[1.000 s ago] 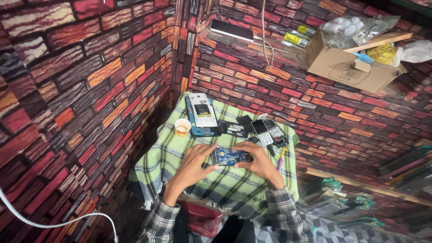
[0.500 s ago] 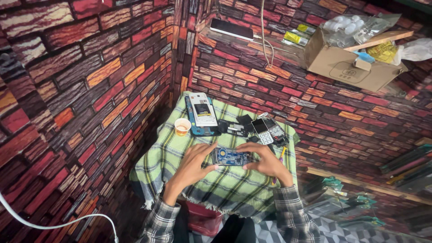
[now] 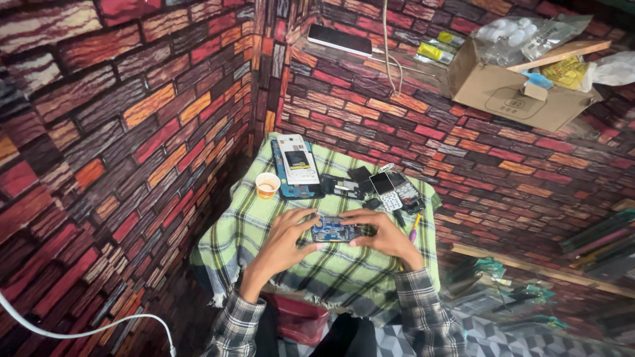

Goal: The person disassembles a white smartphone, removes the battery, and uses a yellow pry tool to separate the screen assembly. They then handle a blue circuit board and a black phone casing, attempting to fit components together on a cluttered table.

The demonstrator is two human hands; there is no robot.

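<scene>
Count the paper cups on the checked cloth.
1. A small paper cup stands on the green checked cloth, left of the opened phone, beyond the left hand. None other shows.

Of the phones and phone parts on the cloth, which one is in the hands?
The blue circuit board, gripped at its ends by the left hand and right hand; the others lie untouched behind it.

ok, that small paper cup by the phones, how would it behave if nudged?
The paper cup looks small and thin-walled, so probably very light and easy to crush. It stands upright on a soft, wrinkled checked cloth, so a push would likely tip it, not slide it. Whether it holds anything I cannot tell.
</scene>
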